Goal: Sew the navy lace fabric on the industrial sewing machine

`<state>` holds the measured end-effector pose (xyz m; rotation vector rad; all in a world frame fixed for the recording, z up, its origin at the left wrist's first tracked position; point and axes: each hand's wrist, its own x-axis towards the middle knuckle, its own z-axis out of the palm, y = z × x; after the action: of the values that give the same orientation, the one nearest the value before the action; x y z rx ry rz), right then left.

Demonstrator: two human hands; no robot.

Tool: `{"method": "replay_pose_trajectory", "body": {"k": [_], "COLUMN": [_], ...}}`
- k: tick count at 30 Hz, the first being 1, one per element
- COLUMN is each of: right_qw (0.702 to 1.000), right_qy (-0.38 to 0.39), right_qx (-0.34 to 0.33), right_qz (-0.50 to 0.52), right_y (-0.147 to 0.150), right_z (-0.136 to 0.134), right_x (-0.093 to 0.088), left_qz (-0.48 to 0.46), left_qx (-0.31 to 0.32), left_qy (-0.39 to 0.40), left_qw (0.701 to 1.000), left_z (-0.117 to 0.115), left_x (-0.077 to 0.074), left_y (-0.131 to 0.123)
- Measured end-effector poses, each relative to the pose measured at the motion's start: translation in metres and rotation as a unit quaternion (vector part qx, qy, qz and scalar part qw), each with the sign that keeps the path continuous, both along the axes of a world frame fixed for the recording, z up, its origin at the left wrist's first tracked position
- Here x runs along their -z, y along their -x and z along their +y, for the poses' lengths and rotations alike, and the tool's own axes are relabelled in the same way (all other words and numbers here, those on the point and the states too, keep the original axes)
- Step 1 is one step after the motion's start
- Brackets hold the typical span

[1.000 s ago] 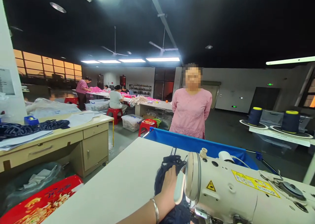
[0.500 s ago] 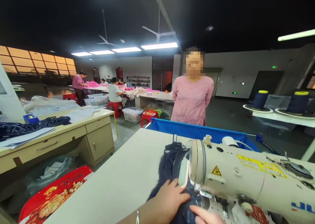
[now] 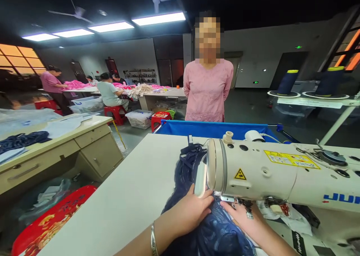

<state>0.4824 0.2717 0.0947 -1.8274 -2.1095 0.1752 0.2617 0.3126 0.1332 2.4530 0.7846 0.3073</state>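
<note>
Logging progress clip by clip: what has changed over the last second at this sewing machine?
The left hand drew back along the navy fabric toward the wearer, to just below the sewing machine head. The right hand came into view and now lies on the fabric under the needle area. The person in pink still stands behind the blue bin.

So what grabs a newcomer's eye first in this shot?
The big cream sewing machine fills the right foreground, with the left hand and right hand both resting on dark navy fabric by its needle end. Just past the white table, a person in a pink top stands facing the camera, behind a blue fabric bin.
</note>
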Motion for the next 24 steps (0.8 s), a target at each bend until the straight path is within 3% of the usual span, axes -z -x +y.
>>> {"method": "replay_pose_trajectory", "body": {"k": [4, 7, 11, 14, 18, 24], "right_qw": [0.997, 0.993, 0.987, 0.984, 0.986, 0.993], "right_qy": [0.027, 0.002, -0.028, -0.009, 0.018, 0.025], "right_qx": [-0.047, -0.07, -0.102, -0.124, -0.124, -0.098], "right_qz": [-0.055, -0.094, -0.12, -0.129, -0.111, -0.065], "right_y": [0.002, -0.004, -0.01, -0.011, -0.016, -0.023], "right_z": [0.007, 0.003, -0.008, -0.012, -0.014, -0.016], "right_x": [-0.004, 0.005, 0.017, 0.012, 0.006, 0.022], "left_qz": [-0.014, -0.01, -0.002, -0.03, -0.05, -0.059], "left_qx": [-0.024, -0.041, -0.027, -0.023, -0.021, -0.043], "left_qy": [-0.03, -0.04, -0.03, -0.021, -0.008, 0.077], "left_qw": [0.999, 0.998, 0.999, 0.999, 0.998, 0.994], "left_z": [0.001, -0.002, 0.0, 0.005, 0.008, 0.009], "left_x": [0.011, 0.014, 0.017, 0.023, 0.025, 0.019], "left_y": [0.0, -0.004, -0.005, -0.004, -0.004, -0.005]}}
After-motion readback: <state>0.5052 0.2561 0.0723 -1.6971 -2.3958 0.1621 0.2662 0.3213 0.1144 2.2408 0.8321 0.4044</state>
